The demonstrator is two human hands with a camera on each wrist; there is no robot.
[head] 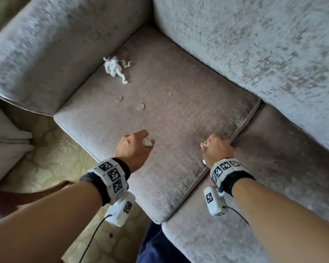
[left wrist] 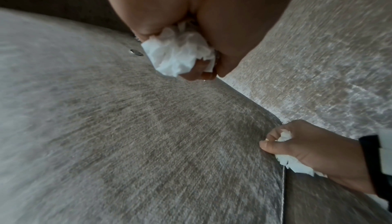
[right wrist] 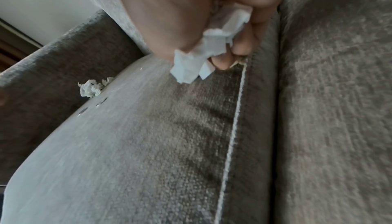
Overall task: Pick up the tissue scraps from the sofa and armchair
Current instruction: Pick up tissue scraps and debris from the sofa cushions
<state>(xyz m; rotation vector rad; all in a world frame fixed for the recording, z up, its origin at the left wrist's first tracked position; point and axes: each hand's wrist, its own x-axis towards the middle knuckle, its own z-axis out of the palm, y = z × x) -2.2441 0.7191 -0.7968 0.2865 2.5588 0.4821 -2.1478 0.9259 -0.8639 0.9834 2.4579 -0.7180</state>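
My left hand (head: 139, 143) hovers over the front of the grey sofa seat cushion (head: 178, 103) and grips a crumpled white tissue wad (head: 147, 141) (left wrist: 178, 55). At the piped seam between the two cushions, my right hand (head: 215, 149) holds torn white tissue scraps (right wrist: 197, 56) (left wrist: 293, 162) in its curled fingers. A loose pile of tissue scraps (head: 115, 68) (right wrist: 91, 87) lies at the cushion's far left corner, beside the armrest. A tiny white speck (head: 169, 93) sits mid-cushion.
Two coins (head: 119, 98) (head: 140, 106) lie on the cushion between the pile and my left hand. The sofa's armrest (head: 55, 50) and back cushion (head: 254, 44) border the seat. A second seat cushion (head: 264, 186) is at right, patterned carpet (head: 52, 158) at left.
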